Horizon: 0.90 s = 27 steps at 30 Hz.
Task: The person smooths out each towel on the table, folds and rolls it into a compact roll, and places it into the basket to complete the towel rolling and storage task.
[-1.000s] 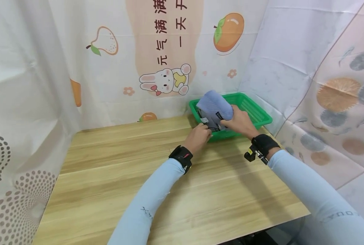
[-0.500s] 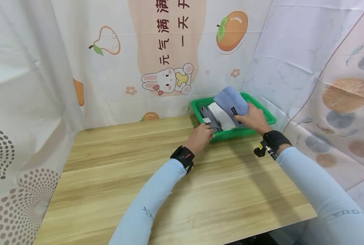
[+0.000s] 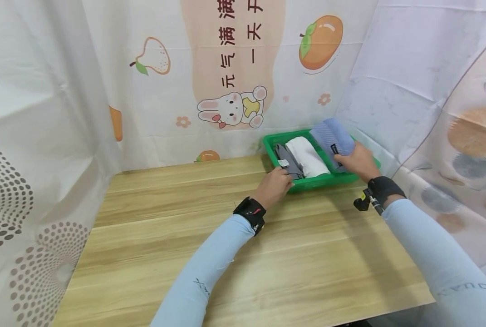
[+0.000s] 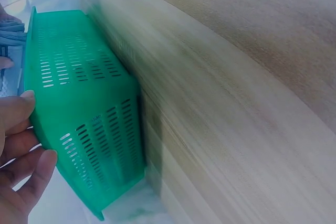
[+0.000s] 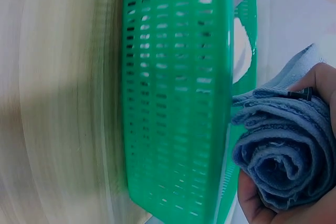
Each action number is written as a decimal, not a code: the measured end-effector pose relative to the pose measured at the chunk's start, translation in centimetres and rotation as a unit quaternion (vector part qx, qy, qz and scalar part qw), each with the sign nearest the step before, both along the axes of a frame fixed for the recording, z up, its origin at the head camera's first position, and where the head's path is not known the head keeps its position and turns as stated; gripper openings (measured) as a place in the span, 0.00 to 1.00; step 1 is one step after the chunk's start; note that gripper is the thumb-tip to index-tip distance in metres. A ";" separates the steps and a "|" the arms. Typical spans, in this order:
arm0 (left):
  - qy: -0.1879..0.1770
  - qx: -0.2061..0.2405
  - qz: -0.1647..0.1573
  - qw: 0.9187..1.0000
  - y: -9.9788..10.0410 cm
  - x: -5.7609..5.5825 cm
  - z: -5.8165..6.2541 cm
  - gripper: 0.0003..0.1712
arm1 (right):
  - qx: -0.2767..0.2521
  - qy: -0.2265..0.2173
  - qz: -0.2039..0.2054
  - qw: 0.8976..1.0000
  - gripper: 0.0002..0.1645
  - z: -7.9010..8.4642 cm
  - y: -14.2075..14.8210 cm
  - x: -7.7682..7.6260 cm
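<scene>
My right hand [image 3: 360, 161] grips a rolled blue towel [image 3: 333, 136] with a small black label. The towel is over the right part of a green plastic basket [image 3: 317, 182], tilted, and its spiral end faces the camera in the right wrist view. Inside the basket a white rolled towel [image 3: 307, 156] lies beside a grey cloth [image 3: 288, 162] with a white tag. My left hand [image 3: 273, 187] holds the basket's near left corner, and in the left wrist view its fingers [image 4: 39, 174] are at the rim.
The basket stands at the back right of a wooden table [image 3: 177, 227]. Close behind it hangs a printed curtain [image 3: 157, 113], and another curtain [image 3: 422, 150] closes off the right side. The table's front edge runs beneath the right forearm.
My right hand has carried the blue towel to the right across the basket, uncovering the white towel and the grey cloth. My left hand has stayed at the basket corner while the view shifted slightly.
</scene>
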<state>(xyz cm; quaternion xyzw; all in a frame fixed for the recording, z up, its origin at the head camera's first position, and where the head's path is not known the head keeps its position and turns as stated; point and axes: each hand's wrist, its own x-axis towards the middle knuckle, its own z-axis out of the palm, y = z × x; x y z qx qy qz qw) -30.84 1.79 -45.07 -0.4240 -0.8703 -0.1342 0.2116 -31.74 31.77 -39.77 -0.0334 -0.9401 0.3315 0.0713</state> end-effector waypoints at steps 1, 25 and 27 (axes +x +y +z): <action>0.002 -0.002 0.001 1.000 0.0 0.0 -0.1 0.06 | -0.003 0.001 -0.002 1.000 0.42 -0.2 0.2 -0.1; 0.029 -0.057 0.031 0.997 0.2 -0.1 0.3 0.10 | 0.053 -0.032 -0.034 0.997 0.55 -2.1 1.4 -2.3; 0.030 -0.057 0.031 0.997 0.2 0.0 0.2 0.10 | 0.065 -0.043 -0.038 0.996 0.56 -2.2 1.5 -2.4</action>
